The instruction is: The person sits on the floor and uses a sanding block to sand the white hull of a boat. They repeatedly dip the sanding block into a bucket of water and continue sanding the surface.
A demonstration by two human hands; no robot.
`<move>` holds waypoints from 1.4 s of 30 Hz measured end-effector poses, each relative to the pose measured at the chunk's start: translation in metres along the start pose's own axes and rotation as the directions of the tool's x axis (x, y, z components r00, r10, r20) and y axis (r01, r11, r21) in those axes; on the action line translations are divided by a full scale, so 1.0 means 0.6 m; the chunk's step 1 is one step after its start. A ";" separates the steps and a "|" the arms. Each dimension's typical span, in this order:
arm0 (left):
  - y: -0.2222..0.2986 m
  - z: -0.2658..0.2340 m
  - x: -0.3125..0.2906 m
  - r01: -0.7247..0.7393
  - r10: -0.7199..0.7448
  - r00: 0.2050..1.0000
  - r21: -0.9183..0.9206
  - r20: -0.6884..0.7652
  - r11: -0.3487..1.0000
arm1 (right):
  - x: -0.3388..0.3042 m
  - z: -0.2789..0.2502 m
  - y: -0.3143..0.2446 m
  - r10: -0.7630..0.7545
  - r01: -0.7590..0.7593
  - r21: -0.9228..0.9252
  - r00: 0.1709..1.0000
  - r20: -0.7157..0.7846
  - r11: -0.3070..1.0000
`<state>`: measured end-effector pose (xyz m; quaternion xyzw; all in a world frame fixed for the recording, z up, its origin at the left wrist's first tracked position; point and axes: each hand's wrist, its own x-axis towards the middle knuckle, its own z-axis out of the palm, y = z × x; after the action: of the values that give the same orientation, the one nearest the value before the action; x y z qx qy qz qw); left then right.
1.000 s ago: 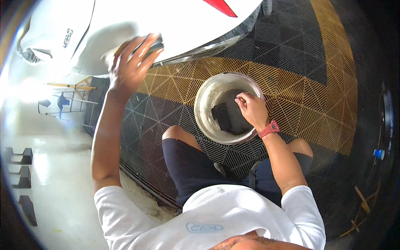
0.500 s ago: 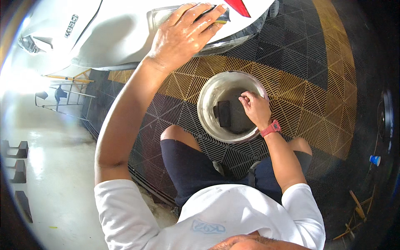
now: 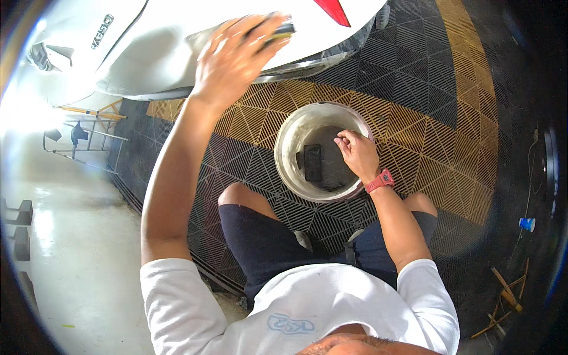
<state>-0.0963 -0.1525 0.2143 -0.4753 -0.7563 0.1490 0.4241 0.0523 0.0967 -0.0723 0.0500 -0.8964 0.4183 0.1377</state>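
Note:
My left hand point(image 3: 234, 62) is pressed on the white car body point(image 3: 160, 53). Its fingers lie over a black block with a yellow underside point(image 3: 284, 29), held against the wet panel; motion smears the fingers a little. A red tail light point(image 3: 334, 10) is to the right of this hand. My right hand point(image 3: 360, 155), with a red watch point(image 3: 379, 180) at the wrist, hangs over the right side of a round pale bucket point(image 3: 285, 171). Its fingers are curled together, and what they may hold is hidden. Inside the bucket lies a dark rectangular block point(image 3: 313, 163).
Ribbed black and yellow floor tiles point(image 3: 408, 130) lie under the bucket, which is between my knees. A metal stand point(image 3: 89, 139) is at the left. A blue cup point(image 3: 526, 224) and some wooden sticks point(image 3: 507, 296) are on the right.
My left hand has slid left and slightly down along the car panel with the block, away from the tail light. My right hand has stayed over the bucket.

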 end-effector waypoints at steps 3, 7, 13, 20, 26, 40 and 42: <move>0.049 -0.032 -0.063 0.276 -0.278 0.960 -0.065 -0.036 0.959 | 0.000 -0.010 -0.018 0.069 -0.073 0.156 0.997 0.028 0.985; 0.227 -0.047 -0.091 0.632 -0.661 0.733 -0.519 0.161 0.575 | 0.004 -0.031 -0.119 -0.018 0.100 0.563 0.989 -0.149 0.821; 0.441 0.007 -0.168 0.834 -0.698 0.488 -0.517 0.524 0.194 | -0.056 0.033 -0.177 0.185 -0.130 0.600 0.982 -0.031 0.789; 0.447 -0.039 -0.200 0.634 -0.381 0.422 -0.568 0.823 -0.525 | -0.074 0.045 -0.140 0.253 -0.207 0.356 0.964 -0.086 0.911; 0.401 -0.003 -0.235 0.466 -0.429 0.549 -0.688 0.718 -0.556 | -0.045 0.030 -0.139 0.247 -0.206 0.378 0.967 -0.063 0.903; 0.438 0.107 -0.300 0.931 -0.660 0.364 -0.248 0.657 0.267 | 0.351 -0.092 -0.234 -0.769 0.650 -0.491 0.238 -0.594 0.580; 0.436 0.104 -0.299 0.931 -0.658 0.364 -0.246 0.659 0.268 | 0.340 -0.083 -0.185 -0.810 0.634 -0.525 0.313 -0.496 0.567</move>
<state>0.0437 -0.1613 -0.0769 -0.0699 -0.9652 -0.2363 0.0878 -0.1102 0.0683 0.0987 0.2708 -0.6935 0.1874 0.6408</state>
